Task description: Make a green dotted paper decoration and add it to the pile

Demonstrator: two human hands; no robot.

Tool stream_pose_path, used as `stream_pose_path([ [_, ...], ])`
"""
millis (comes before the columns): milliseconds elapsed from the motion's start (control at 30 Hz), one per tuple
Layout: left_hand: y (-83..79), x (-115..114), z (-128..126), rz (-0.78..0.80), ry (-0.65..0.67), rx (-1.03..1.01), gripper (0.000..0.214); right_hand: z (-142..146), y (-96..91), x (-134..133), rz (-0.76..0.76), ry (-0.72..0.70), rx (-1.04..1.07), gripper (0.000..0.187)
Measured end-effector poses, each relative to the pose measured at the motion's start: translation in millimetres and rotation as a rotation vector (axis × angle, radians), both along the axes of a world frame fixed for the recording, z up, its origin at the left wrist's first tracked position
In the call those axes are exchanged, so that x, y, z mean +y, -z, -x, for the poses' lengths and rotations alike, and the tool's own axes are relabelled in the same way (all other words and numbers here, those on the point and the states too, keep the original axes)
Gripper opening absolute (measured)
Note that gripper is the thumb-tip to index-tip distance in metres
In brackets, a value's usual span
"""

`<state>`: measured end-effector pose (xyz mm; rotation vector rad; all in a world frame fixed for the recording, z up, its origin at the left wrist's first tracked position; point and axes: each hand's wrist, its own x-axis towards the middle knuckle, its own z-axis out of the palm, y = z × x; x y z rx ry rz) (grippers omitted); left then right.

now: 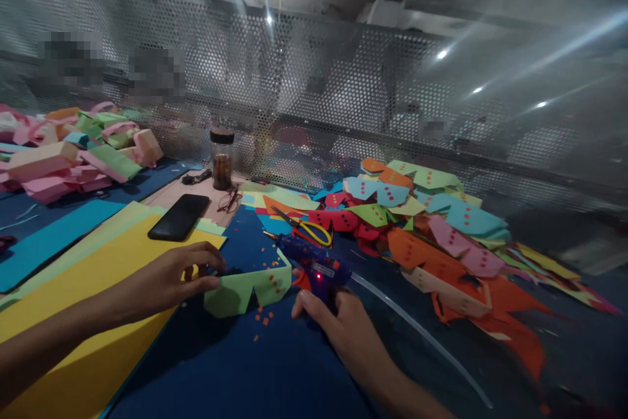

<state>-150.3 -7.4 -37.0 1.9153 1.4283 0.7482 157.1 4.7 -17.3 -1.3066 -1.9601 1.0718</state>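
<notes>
My right hand (338, 321) grips a dark blue hot glue gun (314, 259), its nozzle pointing left and a red light glowing on its side. A long clear glue stick (422, 334) trails from its back. My left hand (196, 268) holds nothing that I can see; its fingers are bent and apart at the left end of a light green paper eye mask (243, 291). Whether the thumb touches the paper, I cannot tell. Small orange paper bits (263, 318) lie on and around the mask. Yellow-handled scissors (311, 231) lie just behind the glue gun.
Colourful paper masks (377, 190) are heaped at the right. Folded paper pieces (73, 157) pile up at the far left. Yellow paper sheets (98, 275), a black phone (179, 217), a lidded jar (222, 164) and glasses (228, 199) lie leftward. A perforated metal screen (314, 85) stands behind.
</notes>
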Motion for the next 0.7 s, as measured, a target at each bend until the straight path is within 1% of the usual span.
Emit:
stream_pose_path([
  [167, 11.6, 4, 3, 0.094, 0.032, -0.061, 0.026, 3, -0.6, 3, 0.037, -0.007, 0.020, 0.038],
  [267, 14.1, 4, 2, 0.158, 0.025, -0.127, 0.028, 3, 1.0, 4, 0.052, -0.022, 0.020, 0.039],
  [367, 10.6, 7, 1, 0.227, -0.012, -0.201, 0.032, 3, 1.8, 3, 0.049, -0.040, 0.021, 0.044],
  [467, 4.2, 14, -2, 0.247, -0.062, -0.259, 0.034, 3, 0.8, 2, 0.022, -0.043, 0.025, 0.046],
  [567, 0.2, 21, -9, 0.241, -0.094, -0.323, 0.034, 3, -0.1, 0, 0.015, -0.004, 0.008, 0.042],
  [633, 0.6, 25, -14, 0.239, -0.094, -0.361, 0.032, 4, 0.5, 0, 0.043, 0.034, -0.010, 0.038],
  [700, 3.1, 28, -18, 0.234, -0.096, -0.413, 0.030, 4, 2.5, 0, 0.071, 0.058, -0.042, 0.038],
])
